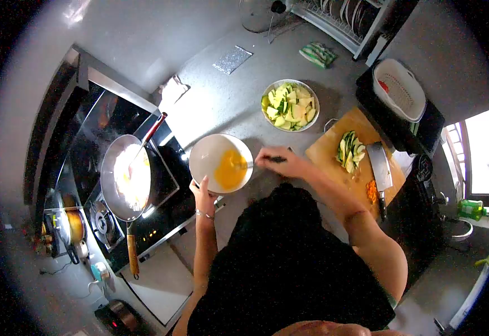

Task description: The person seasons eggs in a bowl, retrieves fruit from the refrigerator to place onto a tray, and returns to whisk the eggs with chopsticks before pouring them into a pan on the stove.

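Note:
My left hand [203, 197] grips the rim of a white bowl [204, 159], with the thumb over the edge. Beaten egg [230, 172] lies in the bowl, which tilts a little. My right hand [283, 162] is closed around a dark-handled utensil [246, 166]. Its metal end dips into the egg, and I cannot make out whether it is a fork or a whisk. To the left a frying pan [105, 179] sits on the stove, with a red-handled utensil [156, 127] leaning in it. The pan's contents are washed out by glare.
A bowl of sliced zucchini [290, 106] stands behind my right hand. On the right, a cutting board [325, 147] bears zucchini slices [350, 152], orange bits [372, 192] and a cleaver [380, 168]. A white basket [401, 89] is beyond it. The stove [163, 173] borders my left side.

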Tool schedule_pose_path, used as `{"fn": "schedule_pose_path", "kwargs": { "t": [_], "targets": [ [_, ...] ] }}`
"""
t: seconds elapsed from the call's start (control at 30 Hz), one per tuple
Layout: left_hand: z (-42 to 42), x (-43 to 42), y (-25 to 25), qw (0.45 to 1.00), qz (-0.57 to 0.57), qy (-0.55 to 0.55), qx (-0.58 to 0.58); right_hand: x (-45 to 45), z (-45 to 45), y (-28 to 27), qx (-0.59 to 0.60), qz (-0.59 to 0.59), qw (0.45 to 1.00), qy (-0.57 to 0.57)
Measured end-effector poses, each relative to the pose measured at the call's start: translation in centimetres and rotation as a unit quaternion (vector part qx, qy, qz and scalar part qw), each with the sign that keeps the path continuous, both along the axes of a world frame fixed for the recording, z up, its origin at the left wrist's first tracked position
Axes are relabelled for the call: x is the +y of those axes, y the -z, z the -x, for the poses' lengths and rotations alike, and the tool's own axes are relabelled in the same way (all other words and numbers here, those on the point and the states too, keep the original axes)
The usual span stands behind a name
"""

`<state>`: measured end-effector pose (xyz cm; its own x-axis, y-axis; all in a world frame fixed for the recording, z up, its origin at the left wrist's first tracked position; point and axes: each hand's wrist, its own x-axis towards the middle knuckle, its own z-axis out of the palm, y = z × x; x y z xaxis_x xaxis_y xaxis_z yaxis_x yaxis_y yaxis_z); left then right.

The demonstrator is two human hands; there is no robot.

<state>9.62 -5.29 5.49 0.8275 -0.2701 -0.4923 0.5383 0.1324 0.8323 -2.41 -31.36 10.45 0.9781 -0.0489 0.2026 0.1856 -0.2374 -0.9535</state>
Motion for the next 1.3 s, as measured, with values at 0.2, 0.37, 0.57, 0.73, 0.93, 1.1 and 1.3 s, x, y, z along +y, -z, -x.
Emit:
{"fn": "schedule_pose_path", "kwargs": {
  "t": [0.2, 0.37, 0.57, 0.73, 0.93, 1.1, 1.3],
  "targets": [
    [-0.1, 0.1, 0.0, 1.000, -0.010, 0.004, 0.000, 0.4, 0.0, 0.2, 0.048, -0.074, 0.996, 0.013],
    [-0.1, 0.3, 0.1, 1.000, -0.017, 0.003, -0.002, 0.4, -0.3, -0.7, 0.079, -0.158, 0.983, 0.043],
    [0.0, 0.3, 0.8, 1.000, -0.022, -0.014, 0.001, 0.3, -0.1, -1.2, 0.107, -0.102, 0.989, -0.006],
    [0.3, 0.0, -0.7, 0.997, -0.077, -0.005, 0.006, -0.2, -0.2, 0.4, 0.104, -0.087, 0.991, -0.007],
    [0.4, 0.2, -0.6, 0.997, -0.076, -0.006, -0.013, -0.1, -0.3, -0.8, 0.116, -0.001, 0.993, -0.029],
    [0.6, 0.2, -1.0, 0.996, -0.089, -0.012, -0.016, 0.0, -0.6, -0.8, 0.131, -0.045, 0.989, 0.043],
    [0.6, 0.0, -0.9, 0.998, -0.056, -0.025, -0.020, -1.0, -1.0, 0.1, 0.121, -0.009, 0.989, 0.080]
  ]
}}
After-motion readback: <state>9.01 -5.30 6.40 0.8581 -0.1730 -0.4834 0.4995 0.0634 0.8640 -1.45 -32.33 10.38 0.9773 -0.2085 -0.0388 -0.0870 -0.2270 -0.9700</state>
